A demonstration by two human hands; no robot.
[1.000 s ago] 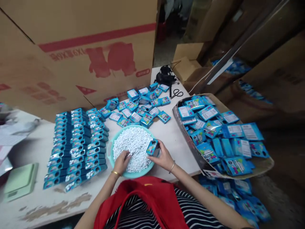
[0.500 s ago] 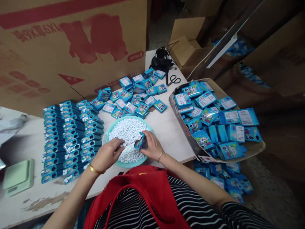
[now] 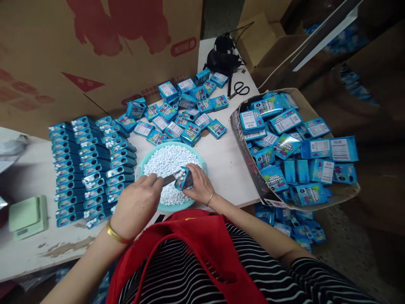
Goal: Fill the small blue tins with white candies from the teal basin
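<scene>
"CARAMELO MACIZO" on blue boxes (image 3: 274, 179)

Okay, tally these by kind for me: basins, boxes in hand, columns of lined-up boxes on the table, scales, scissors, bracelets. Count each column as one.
Turquoise basin: 1
Blue box in the right hand: 1
Columns of lined-up blue boxes: 3
Green scale: 1
Pair of scissors: 1
Bracelets: 2
Total: 9

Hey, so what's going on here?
A person's left hand holds a slim gray tool, its tip at the small blue Caramelo Macizo box in the right hand. That box is over a turquoise basin of white pellets. Similar boxes stand in rows on the left; more lie in the open carton on the right.
</scene>
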